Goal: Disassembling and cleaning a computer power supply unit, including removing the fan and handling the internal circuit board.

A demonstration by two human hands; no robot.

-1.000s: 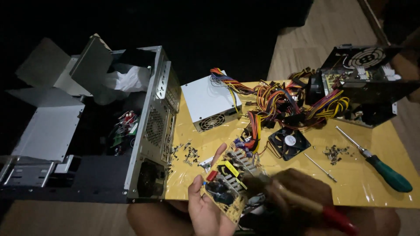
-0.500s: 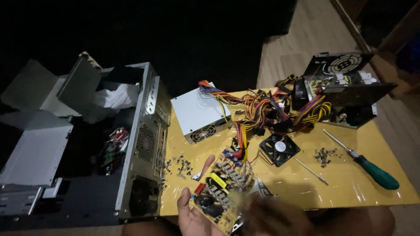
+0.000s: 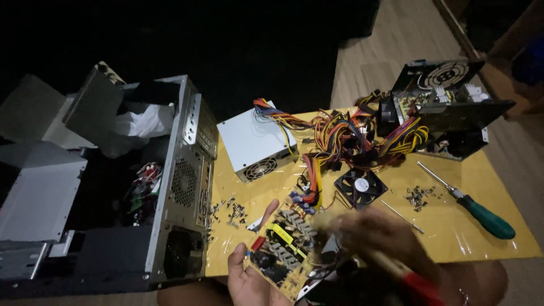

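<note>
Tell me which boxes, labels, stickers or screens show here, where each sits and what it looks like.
No screens or cardboard packages show.
Fan sticker: small round white label at the hub of the loose black fan, mid-table.
Power supply box: plain grey metal case with a round grille, at the table's back left; no label is visible on it.
Circuit board: tan, held in the left hand; markings too blurred to tell.

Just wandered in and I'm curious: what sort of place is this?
Probably a home or hobby computer repair spot: an opened computer case, a grey power supply box with loose wires, and a green-handled screwdriver on a yellow table.
</note>
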